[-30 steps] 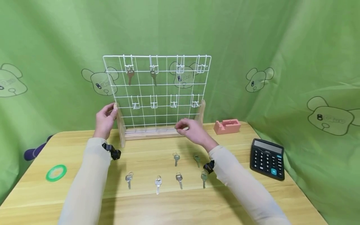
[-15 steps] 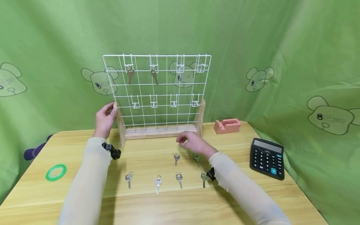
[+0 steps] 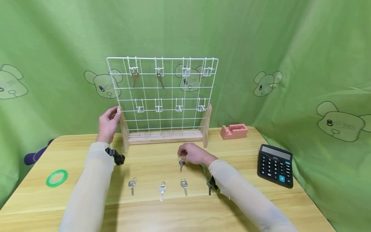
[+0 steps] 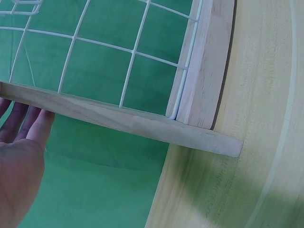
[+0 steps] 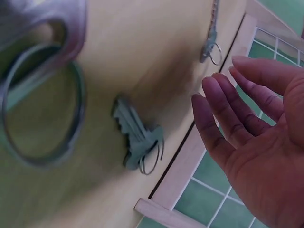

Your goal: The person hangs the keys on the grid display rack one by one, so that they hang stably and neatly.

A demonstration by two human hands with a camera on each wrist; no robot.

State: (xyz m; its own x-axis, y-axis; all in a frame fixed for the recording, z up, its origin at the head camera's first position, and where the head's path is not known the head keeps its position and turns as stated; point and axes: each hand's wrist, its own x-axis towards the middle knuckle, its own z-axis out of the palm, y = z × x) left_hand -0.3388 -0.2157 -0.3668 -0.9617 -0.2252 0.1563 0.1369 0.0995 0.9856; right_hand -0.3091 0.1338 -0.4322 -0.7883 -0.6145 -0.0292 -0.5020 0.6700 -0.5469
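Left hand (image 3: 108, 124) grips the rack's wooden left post (image 3: 124, 133). Right hand (image 3: 192, 153) has its fingers loosely bent, narrow gap at the thumb. Ringed key (image 3: 181, 164) lies flat on the surface (image 3: 156, 212), just in front of the right fingertips; contact with its ring, cannot tell. Green key (image 3: 204, 168) sits under the right wrist, partly hidden. Row of four keys (image 3: 162, 190) nearer the person, between the forearms.

At upper centre, a white wire-grid rack (image 3: 166, 138) stands on the pale wooden table (image 3: 145, 220), two metal keys (image 3: 134, 79) hanging upper left. Before it lie six ringed keys (image 3: 162, 187); right, a pink block (image 3: 235, 132), then a black calculator (image 3: 274, 165); lower left, a green ring (image 3: 48, 182).
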